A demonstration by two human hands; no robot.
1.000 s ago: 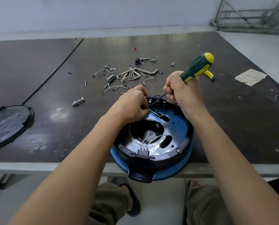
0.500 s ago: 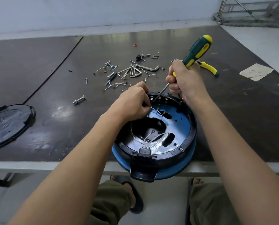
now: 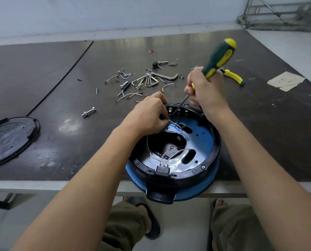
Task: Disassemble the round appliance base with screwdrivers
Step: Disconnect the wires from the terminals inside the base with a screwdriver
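Screwdriver (image 3: 219,57) steeper in right grip (image 3: 208,95) than before

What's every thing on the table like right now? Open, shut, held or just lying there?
round appliance base: open, wires showing, sticking over the table edge.
black cover: off, lying flat.
screwdriver: tilted, tip at the base's far rim.
right hand: grips the screwdriver.
left hand: pinches a white wire.
pliers: lying untouched.
screws and hex keys: loose, scattered.

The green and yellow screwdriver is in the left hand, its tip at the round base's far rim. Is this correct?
No: the head view shows the right hand gripping the screwdriver. Its tip is at the far rim of the round base, as said.
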